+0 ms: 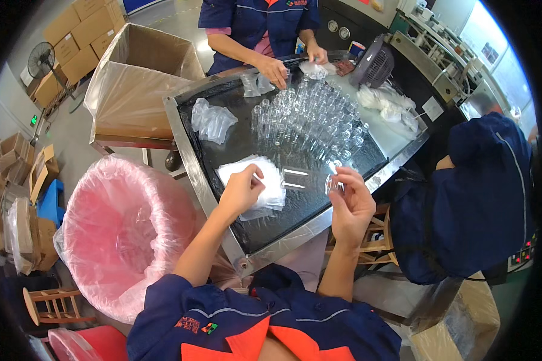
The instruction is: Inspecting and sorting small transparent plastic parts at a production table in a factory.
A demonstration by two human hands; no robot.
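Note:
My right hand (355, 201) pinches a clear plastic bottle (304, 179) by its right end and holds it sideways over the near part of the black-surfaced table (274, 231). To the left of that bottle, my left hand (242, 191) hovers at a stack of flat white translucent plastic bags (270, 174). Its fingers are curled in; whether a bag edge is caught between them cannot be made out. Beyond my hands, many clear bottles (307, 114) stand close together. A loose pile of clear bags (212, 120) lies at the table's left side.
Across the table a co-worker's hands (276, 71) handle clear plastic items. A pink-lined bin (111, 228) and a bag-lined carton (141, 102) stand left. A grey fan (374, 63) sits at the back right. Another person in dark blue (464, 204) is at the right.

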